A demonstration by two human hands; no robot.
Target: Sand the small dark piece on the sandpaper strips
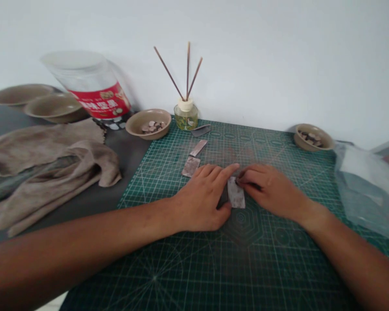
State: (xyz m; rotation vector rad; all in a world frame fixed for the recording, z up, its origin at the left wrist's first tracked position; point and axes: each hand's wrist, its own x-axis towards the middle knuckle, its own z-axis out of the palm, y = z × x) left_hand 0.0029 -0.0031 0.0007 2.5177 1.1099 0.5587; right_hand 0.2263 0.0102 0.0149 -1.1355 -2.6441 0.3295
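Note:
A small mottled grey-pink rectangular piece (236, 194) lies on the green cutting mat (262, 147), between my hands. My right hand (269, 188) has its curled fingertips pinched on the upper end of the piece. My left hand (199, 198) rests just to its left, fingers spread, with the thumb tip by the lower left edge. Farther up the mat, left of my fingertips, lie a similar mottled piece (191, 166) and a narrow pinkish strip (198, 148). A grey angled piece (201, 130) lies near the mat's far edge.
A beige bowl of small brown discs (148, 123) sits at the mat's far left corner, and another (313, 137) at the far right. Behind stand a reed diffuser (186, 114) and a tipped plastic jar (90, 86). A crumpled brown cloth (48, 172) lies left; a clear plastic bag (366, 190) lies right.

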